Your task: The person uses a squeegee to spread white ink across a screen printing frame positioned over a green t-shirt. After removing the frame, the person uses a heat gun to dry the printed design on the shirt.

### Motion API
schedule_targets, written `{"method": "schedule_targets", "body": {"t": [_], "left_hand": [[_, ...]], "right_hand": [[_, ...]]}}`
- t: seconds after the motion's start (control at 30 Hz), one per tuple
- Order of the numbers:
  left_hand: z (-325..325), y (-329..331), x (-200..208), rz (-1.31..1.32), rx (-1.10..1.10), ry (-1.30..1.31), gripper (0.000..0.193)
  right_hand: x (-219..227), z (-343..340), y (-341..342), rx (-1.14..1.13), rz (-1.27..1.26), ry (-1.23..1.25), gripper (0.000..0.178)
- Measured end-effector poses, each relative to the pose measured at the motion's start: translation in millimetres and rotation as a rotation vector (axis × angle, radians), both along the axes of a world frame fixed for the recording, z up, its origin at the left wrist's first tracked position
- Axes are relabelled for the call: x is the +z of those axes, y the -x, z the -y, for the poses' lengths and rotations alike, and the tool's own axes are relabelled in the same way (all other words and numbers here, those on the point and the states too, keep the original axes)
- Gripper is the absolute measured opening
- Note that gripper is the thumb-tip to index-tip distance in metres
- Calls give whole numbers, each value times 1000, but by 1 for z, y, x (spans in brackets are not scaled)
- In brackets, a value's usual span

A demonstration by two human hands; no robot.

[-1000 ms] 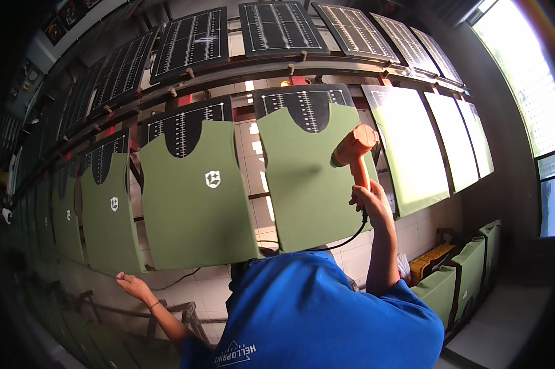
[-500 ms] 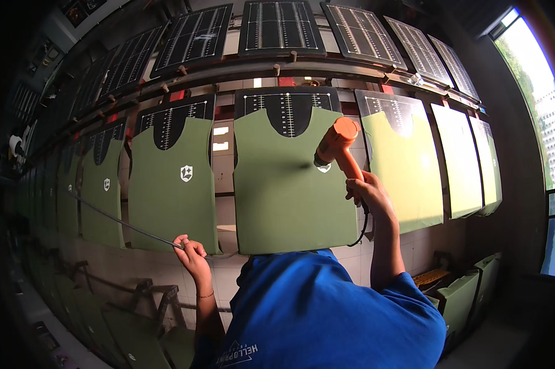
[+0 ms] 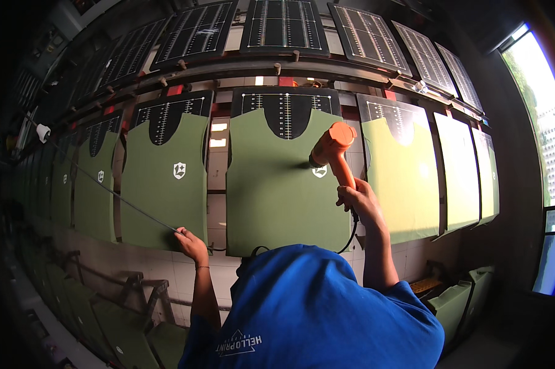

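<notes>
My right hand (image 3: 360, 202) grips the handle of an orange hair dryer (image 3: 334, 144). Its dark nozzle points down and left, close above a white shield emblem (image 3: 319, 173) that it partly covers. That emblem is on a green fabric shirt piece (image 3: 286, 209) laid flat over a dark board (image 3: 288, 101) with printed scale lines. From the dryer's handle a black cord hangs down behind my body. My left hand (image 3: 192, 245) is closed around a grey cable (image 3: 126, 202), which stretches up and left to a white fitting (image 3: 43, 132).
More green pieces on boards line both sides, such as one with an emblem (image 3: 163, 184) to the left and a sunlit one (image 3: 403, 178) to the right. Behind a rail (image 3: 326, 63) with pegs stand bare marked boards (image 3: 285, 27). A bright window (image 3: 529, 74) is at right.
The cable now runs straighter and higher to the left, and its white fitting shows more clearly. The dryer has shifted slightly, uncovering more of the emblem. The whole view has shifted a little.
</notes>
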State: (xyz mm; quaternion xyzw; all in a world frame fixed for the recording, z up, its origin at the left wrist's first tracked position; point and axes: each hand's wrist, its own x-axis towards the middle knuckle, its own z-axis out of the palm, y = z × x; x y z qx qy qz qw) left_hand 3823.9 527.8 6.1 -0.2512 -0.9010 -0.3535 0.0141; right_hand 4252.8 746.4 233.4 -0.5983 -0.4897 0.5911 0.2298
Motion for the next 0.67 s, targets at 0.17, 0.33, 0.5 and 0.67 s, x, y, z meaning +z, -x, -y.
{"method": "schedule_targets", "body": {"t": [0.17, 0.33, 0.5, 0.67], "left_hand": [[-8, -6, 3, 41, 16, 32, 27], [-10, -6, 4, -17, 5, 45, 26], [-11, -9, 11, 32, 40, 79, 25], [-12, -7, 7, 0, 43, 122, 26]], "right_hand": [[6, 5, -3, -43, -21, -11, 27], [0, 10, -5, -117, 1, -55, 24], [8, 10, -10, -51, -65, 19, 27], [3, 20, -3, -86, 38, -24, 37]]}}
